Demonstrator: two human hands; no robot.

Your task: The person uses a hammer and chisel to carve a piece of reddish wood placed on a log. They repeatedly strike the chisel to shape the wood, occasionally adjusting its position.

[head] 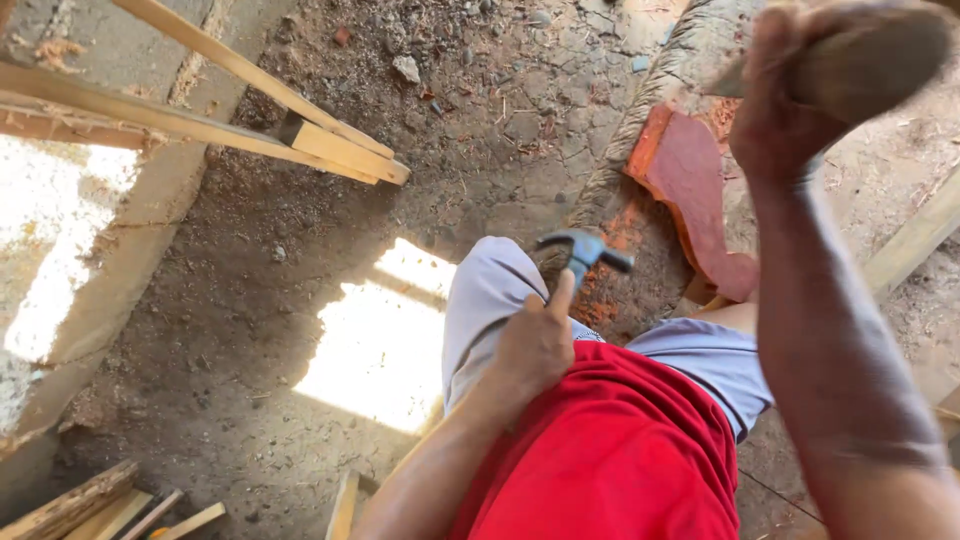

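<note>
My left hand (535,345) is closed around the handle of a claw hammer (585,250). Its metal head sits just above my grey-shorted knee (490,290). My right hand (785,110) is raised at the top right, gripping a blurred brown wooden piece (870,60). Below that hand a red-painted curved wooden board (690,185) lies on the ground, with orange-red dust beside it. My red shirt fills the bottom centre.
Pale wooden battens (330,145) cross the top left above a dirt floor (300,260) with a sunlit patch. A concrete block ledge (130,250) runs down the left. Loose planks (100,505) lie at the bottom left, and another plank (915,240) at the right.
</note>
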